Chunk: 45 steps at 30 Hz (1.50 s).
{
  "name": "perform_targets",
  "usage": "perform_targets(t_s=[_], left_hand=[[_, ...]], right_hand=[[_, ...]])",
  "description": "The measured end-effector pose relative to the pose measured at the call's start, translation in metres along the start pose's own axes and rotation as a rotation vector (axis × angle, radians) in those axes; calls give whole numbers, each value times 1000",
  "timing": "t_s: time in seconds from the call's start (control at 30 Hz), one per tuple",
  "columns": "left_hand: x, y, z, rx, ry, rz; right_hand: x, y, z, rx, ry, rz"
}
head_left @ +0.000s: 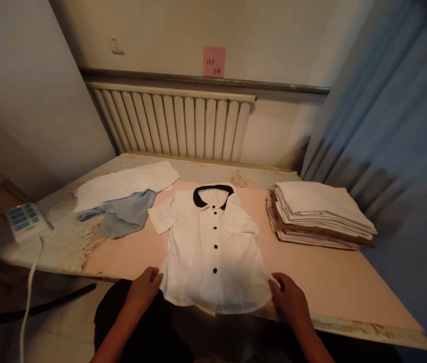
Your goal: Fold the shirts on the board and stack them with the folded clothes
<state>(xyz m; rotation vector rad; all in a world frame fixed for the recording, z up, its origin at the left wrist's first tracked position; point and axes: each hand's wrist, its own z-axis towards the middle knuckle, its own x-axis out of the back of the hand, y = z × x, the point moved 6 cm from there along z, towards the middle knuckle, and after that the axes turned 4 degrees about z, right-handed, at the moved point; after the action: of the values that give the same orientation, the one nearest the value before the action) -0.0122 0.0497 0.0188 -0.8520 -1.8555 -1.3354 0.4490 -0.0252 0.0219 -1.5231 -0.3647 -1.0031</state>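
As the white short-sleeved shirt lay collar-far, the left hand and right hand pinched its near corners.

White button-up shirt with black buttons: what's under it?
The white button-up shirt lies over a pink sheet, visible on both sides. Whatever is directly beneath is covered, so I can't tell whether anything else is there.

Dim, warm light is noted. A socket and a handwritten pink note are fixed to the cream wall. A ribbed radiator is mounted below a horizontal rail. Blue curtain is hung at right. The table is covered with patterned cloth; pale floor is seen lower left.
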Motion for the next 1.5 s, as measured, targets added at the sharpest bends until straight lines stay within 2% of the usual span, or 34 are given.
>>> perform_targets(t_s=[0.13, 0.23, 0.33, 0.43, 0.6, 0.8, 1.0, 1.17, 1.37, 1.5], left_hand=[[-9, -1, 3, -20, 39, 30], [-5, -4, 0, -4, 96, 14], [2, -12, -4, 80, 129, -51], [3, -17, -6, 128, 98, -87], [0, -9, -2, 104, 5, -96], [-10, -7, 2, 164, -1, -204], [-6, 4, -3, 30, 116, 5], [-3, 0, -5, 86, 175, -65], [-3, -12, -6, 179, 132, -180], [-4, -13, -4, 166, 63, -43]], right_hand=[[0, -6, 3, 10, -55, -53], [6, -3, 5, -43, -65, -34], [10, 1, 6, -109, -62, -32], [11, 2, 6, -133, -83, -77], [7, -1, 7, -126, -137, -113], [4, 0, 8, -104, -143, -153], [3, 1, 7, -94, -137, -190], [3, 4, 8, -103, -126, -206], [3, 6, 10, -81, -124, -228], [3, 9, 12, -82, -141, -211]])
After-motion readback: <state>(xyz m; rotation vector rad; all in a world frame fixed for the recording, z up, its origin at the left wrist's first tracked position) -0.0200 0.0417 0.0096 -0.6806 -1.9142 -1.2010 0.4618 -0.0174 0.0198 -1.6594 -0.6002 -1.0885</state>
